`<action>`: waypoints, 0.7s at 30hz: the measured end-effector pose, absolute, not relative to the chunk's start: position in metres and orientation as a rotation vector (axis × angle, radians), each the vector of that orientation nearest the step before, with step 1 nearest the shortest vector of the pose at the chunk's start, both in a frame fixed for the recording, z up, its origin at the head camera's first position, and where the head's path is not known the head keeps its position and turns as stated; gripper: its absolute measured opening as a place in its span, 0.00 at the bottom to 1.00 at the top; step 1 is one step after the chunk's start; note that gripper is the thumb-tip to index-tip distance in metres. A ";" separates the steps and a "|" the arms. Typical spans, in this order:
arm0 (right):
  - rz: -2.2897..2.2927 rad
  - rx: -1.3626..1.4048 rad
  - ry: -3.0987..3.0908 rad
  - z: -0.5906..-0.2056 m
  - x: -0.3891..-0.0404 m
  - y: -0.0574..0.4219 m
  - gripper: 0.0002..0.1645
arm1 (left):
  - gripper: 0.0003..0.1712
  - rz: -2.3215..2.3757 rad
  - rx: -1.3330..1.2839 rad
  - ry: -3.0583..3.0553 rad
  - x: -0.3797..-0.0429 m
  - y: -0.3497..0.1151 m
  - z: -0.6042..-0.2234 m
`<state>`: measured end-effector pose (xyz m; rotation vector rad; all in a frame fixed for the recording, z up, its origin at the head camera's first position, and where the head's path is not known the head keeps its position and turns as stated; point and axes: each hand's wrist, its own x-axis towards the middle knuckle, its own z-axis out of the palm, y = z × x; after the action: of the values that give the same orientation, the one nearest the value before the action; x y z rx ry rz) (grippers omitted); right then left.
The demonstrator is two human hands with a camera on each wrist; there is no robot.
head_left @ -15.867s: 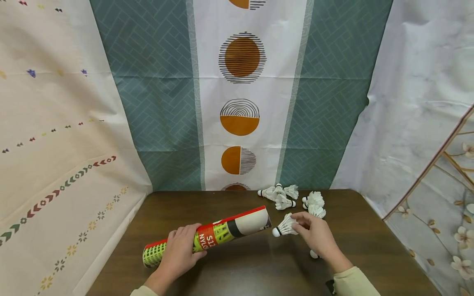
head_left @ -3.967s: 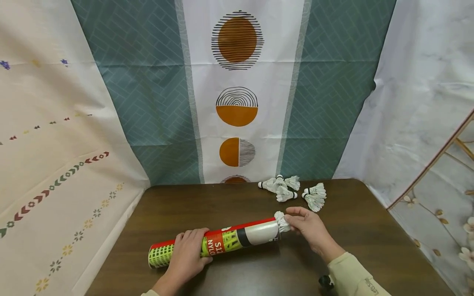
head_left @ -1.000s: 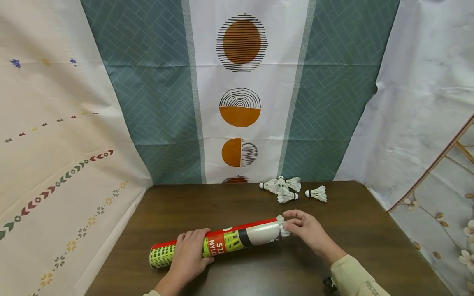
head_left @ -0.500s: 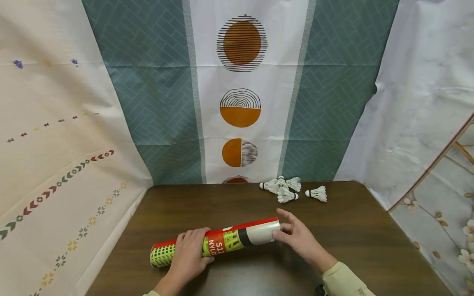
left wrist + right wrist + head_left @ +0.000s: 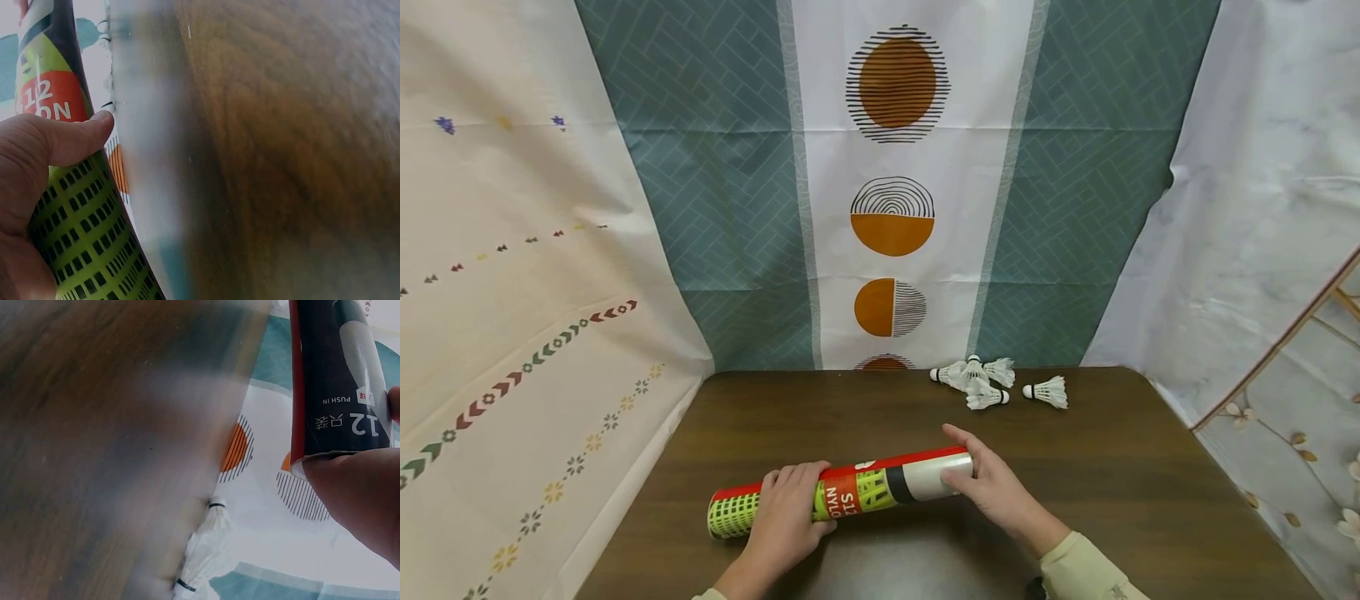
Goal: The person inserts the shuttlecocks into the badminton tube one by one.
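Two bare hands at a red, lime-green, white and black printed cylindrical tube (image 5: 867,490).
At the near edge, a pale khaki fabric sleeve (image 5: 1086,571) leads to the right hand (image 5: 996,493), its thumb against the tube's right-end rim; whether it grips or only touches, I cannot tell. The left hand (image 5: 784,512) grips the tube left of its middle, thumb on the near side. The tube slants across a dark brown wood-grain table (image 5: 1112,467). Beyond lie a lone white feathered shuttlecock (image 5: 1049,392), cork leftward, and beside it, four clustered white shuttlecocks (image 5: 976,385). Behind hangs a teal-and-white patterned cloth (image 5: 895,162).
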<state>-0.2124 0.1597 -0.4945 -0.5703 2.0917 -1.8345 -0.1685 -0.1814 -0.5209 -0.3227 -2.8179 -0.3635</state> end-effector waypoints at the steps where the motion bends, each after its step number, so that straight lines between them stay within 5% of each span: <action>1: -1.836 -0.565 2.097 -0.494 -0.212 0.159 0.46 | 0.50 -0.366 -0.324 -2.818 -0.169 -0.181 -0.521; 12: -1.790 -0.567 2.029 -0.488 -0.212 0.174 0.46 | 0.50 -0.371 -0.340 -2.812 -0.166 -0.183 -0.519; 17: -1.727 -0.558 2.111 -0.481 -0.236 0.213 0.41 | 0.49 -0.383 -0.349 -2.806 -0.166 -0.183 -0.520; 21: -1.771 -0.300 2.256 -0.469 -0.265 0.258 0.39 | 0.50 -0.391 -0.373 -2.800 -0.166 -0.181 -0.522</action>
<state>-0.2646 0.2580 -0.4694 -0.2999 2.2557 -1.7707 -0.1662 -0.1812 -0.5215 -0.3730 -2.7995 -0.3909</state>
